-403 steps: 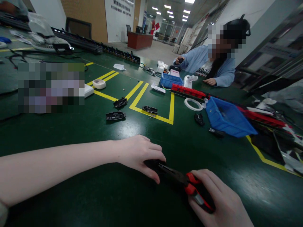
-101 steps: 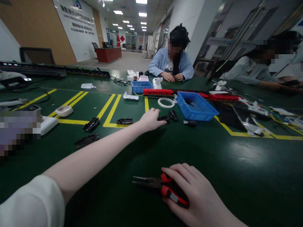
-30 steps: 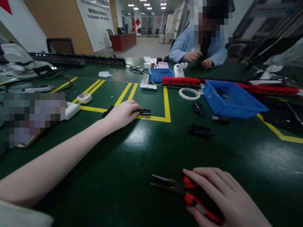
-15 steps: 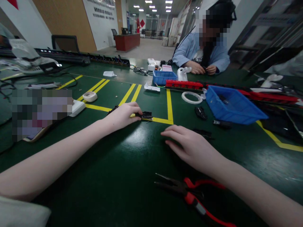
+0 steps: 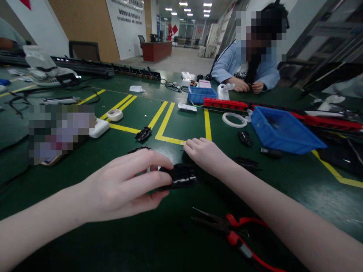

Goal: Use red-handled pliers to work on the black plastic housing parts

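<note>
My left hand (image 5: 121, 185) grips a black plastic part (image 5: 183, 176) between thumb and fingers, raised over the green table. Beyond it, my right hand (image 5: 202, 153) is closed, with its fingertips down on the table by the yellow tape. A tiny thin piece (image 5: 182, 150) shows just left of those fingertips; whether they pinch it is hidden. Two similar black parts, one (image 5: 143, 134) by the tape and one (image 5: 138, 149) half behind my left hand, lie to the left. Needle-nose pliers (image 5: 227, 224) with red handles lie open below my right forearm.
To the right are a blue bin (image 5: 286, 132), a white tape roll (image 5: 235, 120) and further black parts (image 5: 245, 138). A phone (image 5: 61, 136) and a white box (image 5: 99, 128) lie left. Across the table sits a person (image 5: 246, 71), hands together, near a smaller blue bin (image 5: 202, 94).
My left hand has lifted the black part off the tape line and brought it nearer to me. My right hand has moved forward and left to the tape, its fingers now curled.
</note>
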The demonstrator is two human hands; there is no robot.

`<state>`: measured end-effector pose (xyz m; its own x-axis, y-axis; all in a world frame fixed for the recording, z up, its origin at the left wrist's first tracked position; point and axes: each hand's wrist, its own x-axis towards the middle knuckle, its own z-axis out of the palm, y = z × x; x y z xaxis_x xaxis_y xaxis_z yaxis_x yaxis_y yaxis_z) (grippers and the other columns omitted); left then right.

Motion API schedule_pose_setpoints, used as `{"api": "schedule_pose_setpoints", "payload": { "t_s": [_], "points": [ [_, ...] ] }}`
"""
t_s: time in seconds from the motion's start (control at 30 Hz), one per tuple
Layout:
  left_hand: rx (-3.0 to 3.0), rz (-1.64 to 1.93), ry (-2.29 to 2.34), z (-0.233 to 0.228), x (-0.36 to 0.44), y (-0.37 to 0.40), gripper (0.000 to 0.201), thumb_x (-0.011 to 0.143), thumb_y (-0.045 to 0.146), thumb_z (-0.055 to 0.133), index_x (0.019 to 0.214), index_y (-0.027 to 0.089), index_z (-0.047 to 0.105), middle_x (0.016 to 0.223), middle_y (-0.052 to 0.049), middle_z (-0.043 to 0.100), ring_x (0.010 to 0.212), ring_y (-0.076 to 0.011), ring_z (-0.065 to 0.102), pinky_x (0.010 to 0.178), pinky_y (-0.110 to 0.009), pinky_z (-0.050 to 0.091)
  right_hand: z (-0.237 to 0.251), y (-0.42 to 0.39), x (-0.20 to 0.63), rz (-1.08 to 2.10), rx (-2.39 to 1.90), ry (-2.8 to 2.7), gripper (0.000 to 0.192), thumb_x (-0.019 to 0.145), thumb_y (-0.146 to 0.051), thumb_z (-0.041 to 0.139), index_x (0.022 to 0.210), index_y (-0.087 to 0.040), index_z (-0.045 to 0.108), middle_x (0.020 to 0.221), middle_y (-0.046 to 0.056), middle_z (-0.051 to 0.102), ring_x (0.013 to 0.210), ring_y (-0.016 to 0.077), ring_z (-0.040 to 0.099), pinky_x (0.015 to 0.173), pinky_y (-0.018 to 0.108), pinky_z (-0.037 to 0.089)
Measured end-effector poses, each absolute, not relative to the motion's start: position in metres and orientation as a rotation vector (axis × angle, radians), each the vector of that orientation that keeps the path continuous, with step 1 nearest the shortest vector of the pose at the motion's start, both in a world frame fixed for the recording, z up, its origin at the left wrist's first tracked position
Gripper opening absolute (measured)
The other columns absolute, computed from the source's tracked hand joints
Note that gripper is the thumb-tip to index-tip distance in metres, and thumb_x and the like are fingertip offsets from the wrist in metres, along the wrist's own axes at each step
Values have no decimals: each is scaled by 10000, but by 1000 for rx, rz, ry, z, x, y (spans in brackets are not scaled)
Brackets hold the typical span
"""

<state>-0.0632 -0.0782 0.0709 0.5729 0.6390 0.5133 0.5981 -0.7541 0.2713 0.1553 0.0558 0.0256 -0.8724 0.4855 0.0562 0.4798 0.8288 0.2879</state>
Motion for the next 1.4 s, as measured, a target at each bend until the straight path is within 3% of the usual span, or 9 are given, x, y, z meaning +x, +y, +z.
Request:
{"api": "schedule_pose_setpoints", "payload": {
  "t_s": [0.2, 0.37, 0.47, 0.6, 0.8, 1.03, 1.17, 1.4],
  "points": [
    [2774, 885, 994, 67, -61, -81, 125, 929, 157, 536, 1032, 199, 594, 1089, -85, 643, 938, -177, 632, 779, -290, 552, 29, 59, 140, 549, 663, 2941, 261, 902, -13, 403, 913, -82, 654, 914, 137, 682, 814, 224, 632, 687, 337, 372],
    [2769, 823, 941, 60, -64, -80, 120, 915, 114, 553, 1019, 142, 606, 1092, -104, 640, 961, -173, 624, 822, -282, 537, 39, 67, 149, 488, 667, 2962, 73, 871, -156, 580, 875, -122, 645, 873, 84, 686, 750, 190, 625, 658, 304, 380],
    [2753, 846, 932, 61, -64, -83, 115, 921, 124, 553, 1018, 140, 613, 1070, -100, 656, 943, -169, 628, 819, -279, 528, 54, 50, 165, 461, 686, 3061, 111, 910, -190, 531, 919, -140, 630, 914, 68, 676, 721, 161, 596, 662, 292, 400],
    [2766, 829, 885, 71, -62, -89, 113, 932, 136, 546, 1022, 130, 614, 1024, -94, 676, 893, -164, 630, 768, -264, 520, 80, 4, 180, 436, 444, 3453, 201, 943, -173, 465, 826, -141, 626, 803, 53, 649, 686, 156, 552, 645, 297, 399],
    [2839, 640, 814, 76, -50, -90, 133, 963, 163, 490, 967, 133, 619, 969, -79, 682, 852, -180, 621, 746, -280, 513, 96, -45, 175, 372, 238, 3456, 378, 976, -105, 317, 786, -174, 636, 731, 31, 631, 616, 171, 494, 613, 342, 369],
    [2788, 587, 799, 73, -47, -91, 158, 972, 167, 459, 965, 134, 613, 959, -71, 670, 843, -180, 604, 756, -293, 506, 88, -43, 171, 218, 206, 3516, 304, 957, -129, 395, 739, -174, 601, 705, 14, 580, 589, 156, 426, 574, 333, 341],
    [2753, 604, 794, 73, -49, -91, 154, 969, 159, 461, 971, 139, 614, 934, -60, 677, 837, -168, 606, 755, -279, 510, 74, -41, 169, -131, 381, 3598, 183, 893, -118, 480, 748, -155, 585, 725, 18, 572, 622, 132, 443, 580, 299, 367],
    [2581, 663, 812, 75, -53, -91, 85, 928, 165, 563, 988, 141, 619, 964, -52, 659, 849, -136, 615, 751, -228, 517, 69, -50, 167, -896, 748, 3497, 120, 928, -124, 451, 865, -175, 539, 780, 5, 583, 658, 105, 509, 595, 245, 420]
  ]
}}
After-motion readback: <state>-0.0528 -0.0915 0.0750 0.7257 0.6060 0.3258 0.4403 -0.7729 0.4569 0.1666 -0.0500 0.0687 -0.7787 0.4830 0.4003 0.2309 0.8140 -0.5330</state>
